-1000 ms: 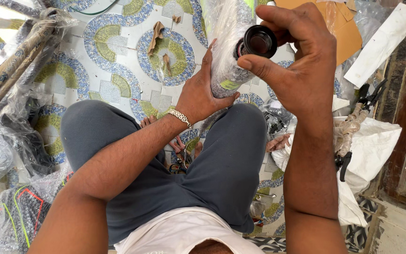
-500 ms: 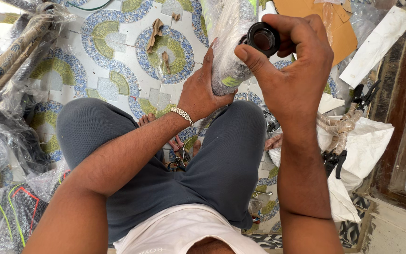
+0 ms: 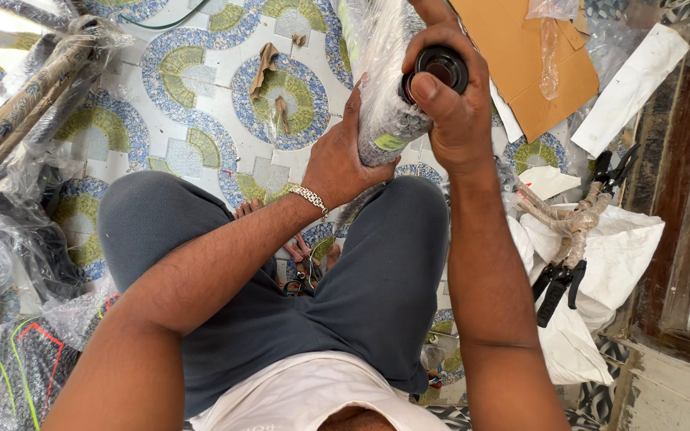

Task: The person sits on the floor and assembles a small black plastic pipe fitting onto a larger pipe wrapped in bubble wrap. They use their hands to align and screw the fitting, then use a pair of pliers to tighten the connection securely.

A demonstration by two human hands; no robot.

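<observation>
Your left hand (image 3: 345,164) is clenched around the plastic-wrapped tube (image 3: 389,88), whose long axis runs from 6 to 12 o'clock above your knees. Your right hand (image 3: 453,120), the nearer one, pinches a black round cap (image 3: 439,68) at the tube's near end, at 3 o'clock from the left grip. Cardboard (image 3: 533,64) lies on the tiled floor (image 3: 201,96) beyond; nothing blocks the way.

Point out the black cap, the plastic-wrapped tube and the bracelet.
black cap (image 3: 439,68), head view, its round top face
plastic-wrapped tube (image 3: 383,72), head view, its wrapped side
bracelet (image 3: 311,199), head view, links across the wrist
</observation>
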